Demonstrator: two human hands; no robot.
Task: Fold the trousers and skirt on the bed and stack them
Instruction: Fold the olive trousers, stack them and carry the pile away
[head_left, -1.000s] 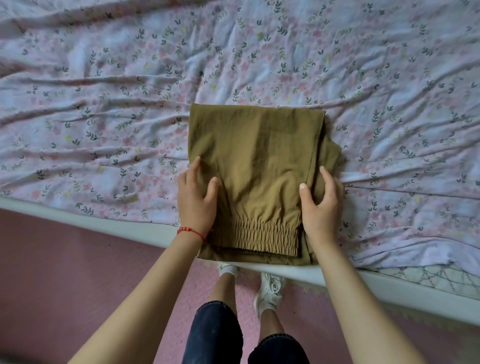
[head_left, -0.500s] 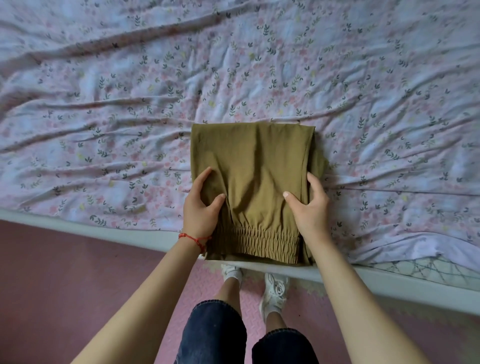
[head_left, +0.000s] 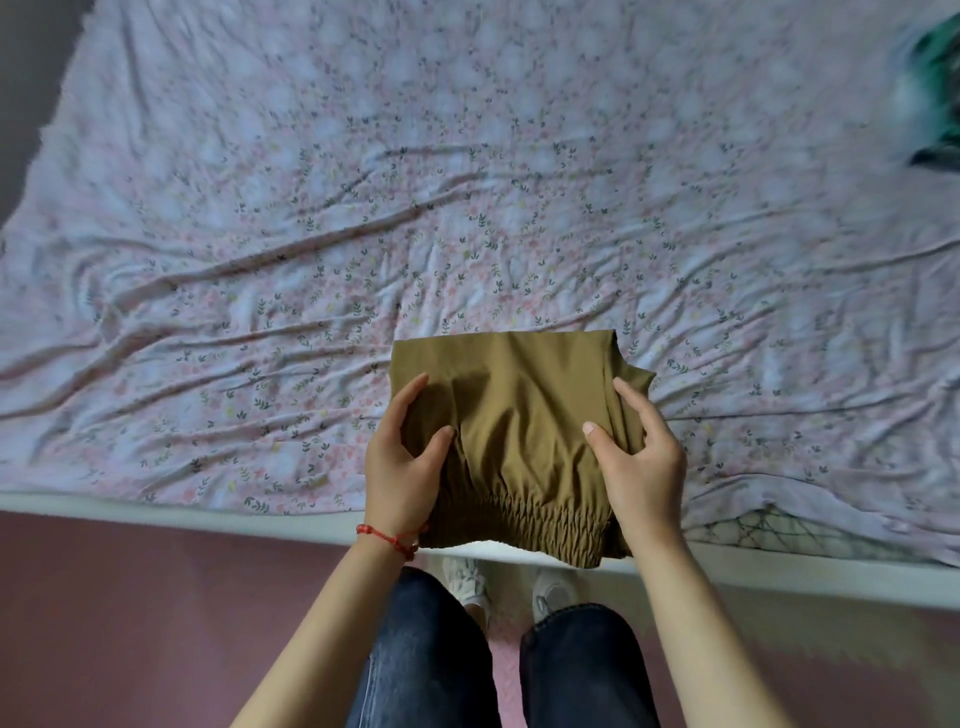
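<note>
The olive-brown trousers (head_left: 519, 415), folded into a compact rectangle with the elastic waistband toward me, are raised slightly at the near edge of the bed (head_left: 363, 208). My left hand (head_left: 402, 467) grips the bundle's left side, thumb on top. My right hand (head_left: 636, 462) grips its right side the same way. The cloth bunches between my thumbs. A blurred green and white garment (head_left: 935, 88) lies at the bed's far right corner; I cannot tell whether it is the skirt.
The bed carries a wrinkled pale floral sheet. Its white frame edge (head_left: 156, 506) runs across below the sheet. Bare mattress quilting (head_left: 769, 530) shows at the right. Pink floor, my legs in dark jeans (head_left: 431, 649) and white shoes are below.
Both hands have closed on the folded trousers' sides and lifted them a little off the sheet. The view has tilted up, bringing the green garment at the far right into sight.
</note>
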